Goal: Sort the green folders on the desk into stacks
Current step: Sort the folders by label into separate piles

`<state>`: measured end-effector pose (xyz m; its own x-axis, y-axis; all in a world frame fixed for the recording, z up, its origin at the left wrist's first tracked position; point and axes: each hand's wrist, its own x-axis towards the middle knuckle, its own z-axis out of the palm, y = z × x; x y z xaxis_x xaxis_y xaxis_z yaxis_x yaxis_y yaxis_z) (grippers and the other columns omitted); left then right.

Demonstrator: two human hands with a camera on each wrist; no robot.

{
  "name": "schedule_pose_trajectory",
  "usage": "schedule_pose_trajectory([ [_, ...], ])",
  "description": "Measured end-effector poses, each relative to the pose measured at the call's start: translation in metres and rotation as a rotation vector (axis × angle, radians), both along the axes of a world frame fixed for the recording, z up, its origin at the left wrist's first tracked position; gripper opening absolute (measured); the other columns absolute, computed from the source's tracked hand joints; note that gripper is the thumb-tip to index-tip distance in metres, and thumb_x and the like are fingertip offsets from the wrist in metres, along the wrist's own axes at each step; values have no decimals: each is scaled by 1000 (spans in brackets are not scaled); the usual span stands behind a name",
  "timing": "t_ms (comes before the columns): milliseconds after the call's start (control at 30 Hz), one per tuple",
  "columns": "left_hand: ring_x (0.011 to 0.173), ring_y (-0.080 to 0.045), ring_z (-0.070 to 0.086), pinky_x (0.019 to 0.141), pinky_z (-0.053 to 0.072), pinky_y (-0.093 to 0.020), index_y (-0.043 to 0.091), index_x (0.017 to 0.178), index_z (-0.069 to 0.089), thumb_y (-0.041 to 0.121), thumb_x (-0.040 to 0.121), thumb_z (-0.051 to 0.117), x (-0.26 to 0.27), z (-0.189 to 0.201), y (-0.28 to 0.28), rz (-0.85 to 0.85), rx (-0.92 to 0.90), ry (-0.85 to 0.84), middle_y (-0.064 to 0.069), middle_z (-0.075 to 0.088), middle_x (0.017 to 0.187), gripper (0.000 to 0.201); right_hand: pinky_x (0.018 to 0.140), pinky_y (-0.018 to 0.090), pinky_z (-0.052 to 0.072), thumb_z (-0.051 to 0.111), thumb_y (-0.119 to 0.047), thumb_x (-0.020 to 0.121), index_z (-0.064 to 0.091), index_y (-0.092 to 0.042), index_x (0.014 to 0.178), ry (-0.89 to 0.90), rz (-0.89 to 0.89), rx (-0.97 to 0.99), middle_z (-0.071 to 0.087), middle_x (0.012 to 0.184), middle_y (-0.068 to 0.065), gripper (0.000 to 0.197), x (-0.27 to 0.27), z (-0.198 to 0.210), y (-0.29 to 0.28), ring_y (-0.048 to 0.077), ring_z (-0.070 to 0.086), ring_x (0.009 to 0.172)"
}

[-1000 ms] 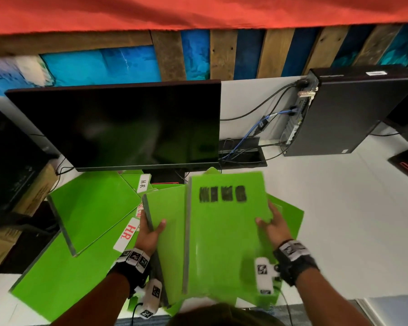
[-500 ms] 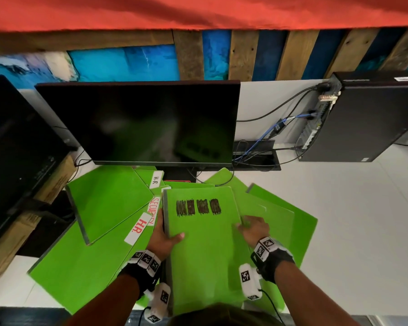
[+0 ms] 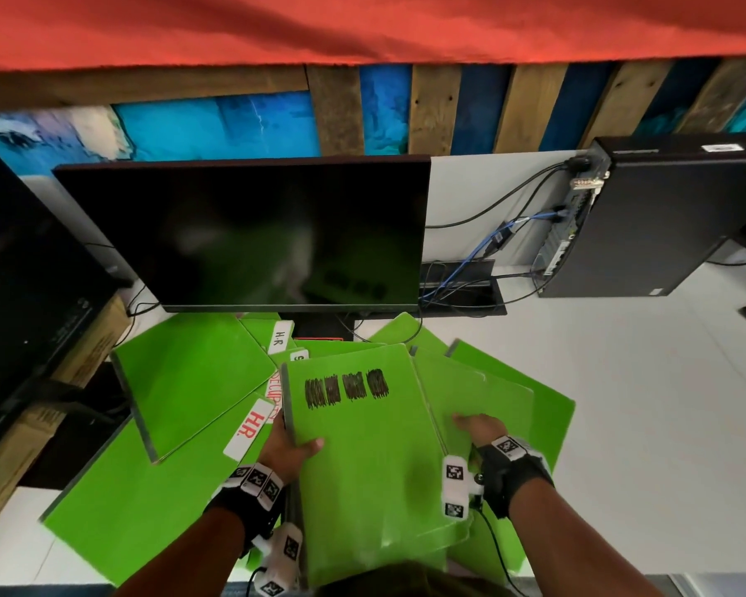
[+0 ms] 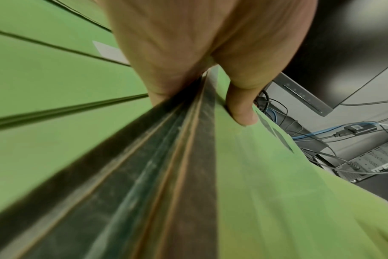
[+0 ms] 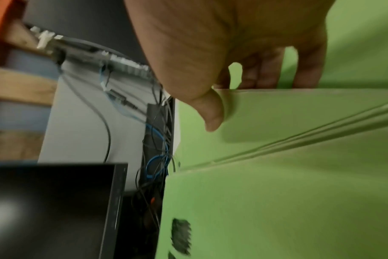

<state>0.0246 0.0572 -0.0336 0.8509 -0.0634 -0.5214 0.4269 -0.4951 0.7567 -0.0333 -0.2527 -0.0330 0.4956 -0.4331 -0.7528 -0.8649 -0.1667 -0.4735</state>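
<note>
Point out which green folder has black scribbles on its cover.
The scribbled folder on top of the pile, gripped at its spine by the left hand. Black marker blocks cross its top; the other folders show plain covers or white labels.

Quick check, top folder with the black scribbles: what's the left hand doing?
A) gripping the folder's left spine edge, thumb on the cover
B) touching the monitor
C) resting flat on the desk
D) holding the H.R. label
A: the left hand grips the scribbled folder at its left spine edge, thumb lying on the cover; the left wrist view shows the same.
</note>
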Motion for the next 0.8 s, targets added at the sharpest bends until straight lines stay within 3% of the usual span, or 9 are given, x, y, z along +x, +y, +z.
schedule_pose_trajectory([
  [200,126,-33,47,105,40,-47,7,142,28,8,77,74,2,2,3,13,-3,13,-9,49,135,80,97,37,43,57,-7,90,42,3,136,-217,-263,-112,58,125,23,48,-13,-2,-25,33,58,109],
  [300,122,-32,51,103,42,-45,7,141,30,7,75,75,3,0,6,31,-13,11,-8,52,132,80,98,37,40,53,-7,93,44,1,137,-185,-374,-210,57,130,23,46,-24,12,-62,37,55,118],
  [367,121,-32,51,102,43,-43,6,141,29,6,74,76,2,0,7,32,-5,8,-8,52,129,82,99,36,39,53,-8,94,43,4,137,-116,-334,-192,53,134,25,46,-34,9,-73,37,53,121],
  [433,121,-33,52,101,44,-46,7,141,29,7,72,77,3,1,5,32,-3,5,-12,52,133,84,103,37,37,60,-14,90,41,4,138,-20,-270,-172,48,138,26,54,-38,2,-69,38,48,126],
  [533,121,-33,52,99,45,-44,7,142,28,5,73,77,4,2,2,41,-11,13,-10,52,131,84,105,41,34,70,-32,80,34,-13,142,93,-279,-238,39,141,24,74,-40,-4,-57,41,43,127],
  [600,121,-33,52,99,45,-44,7,142,28,4,72,77,4,1,3,46,-18,10,-13,51,134,85,105,41,34,73,-41,71,35,-14,140,78,-286,-221,44,139,20,83,-34,-20,-62,38,46,124],
  [667,122,-34,52,101,44,-46,8,141,29,4,72,77,5,1,4,47,-16,16,-13,51,135,85,105,42,39,74,-55,50,43,-13,134,65,-219,-163,55,134,10,98,-32,-30,-66,32,54,119],
  [700,122,-34,51,102,44,-47,8,141,29,5,72,78,5,0,4,50,-11,13,-13,51,135,85,104,40,41,76,-51,52,48,-12,132,28,-219,-154,58,133,9,93,-33,-27,-67,31,56,118],
  [800,122,-34,51,101,43,-45,6,140,29,4,72,78,5,1,3,47,-9,9,-16,50,136,84,100,38,44,72,-22,81,55,-6,130,-23,-237,-112,58,132,16,54,-38,-4,-62,34,57,118],
])
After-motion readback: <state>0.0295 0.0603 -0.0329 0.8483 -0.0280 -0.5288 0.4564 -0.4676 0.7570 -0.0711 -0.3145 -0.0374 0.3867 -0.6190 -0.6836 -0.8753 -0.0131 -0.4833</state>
